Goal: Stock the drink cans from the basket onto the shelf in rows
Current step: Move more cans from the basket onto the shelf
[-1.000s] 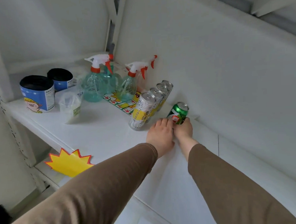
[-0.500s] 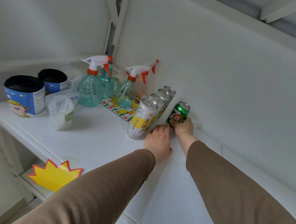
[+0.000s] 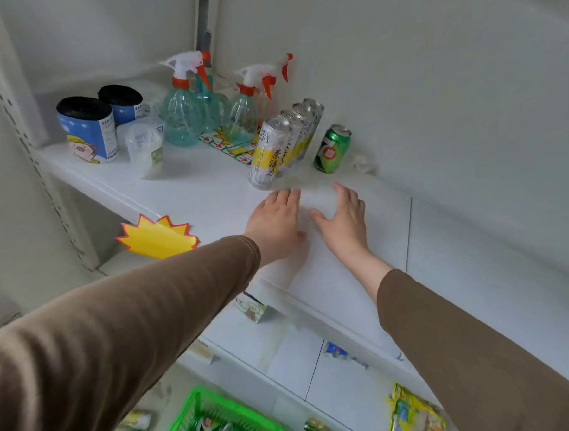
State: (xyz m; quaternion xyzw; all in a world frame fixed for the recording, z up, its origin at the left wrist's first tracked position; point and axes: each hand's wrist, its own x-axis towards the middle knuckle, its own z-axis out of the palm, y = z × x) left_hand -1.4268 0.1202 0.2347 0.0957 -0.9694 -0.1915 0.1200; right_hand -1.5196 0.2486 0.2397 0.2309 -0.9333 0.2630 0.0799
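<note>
The green can [image 3: 332, 149] stands upright, top leaning toward one o'clock, red label facing out. Left hand [image 3: 274, 219] and right hand [image 3: 345, 221] hover flat at six o'clock, fingers spread, empty.

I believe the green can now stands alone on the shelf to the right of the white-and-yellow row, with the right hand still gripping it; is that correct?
Not quite: in the head view the right hand is open and clear of the green can. The can does stand alone on the shelf, right of the white-and-yellow row.

The green can [image 3: 331, 149] carries a red emblem, the tall cans [image 3: 268, 153] white with yellow, the basket [image 3: 200, 404] bright green.
</note>
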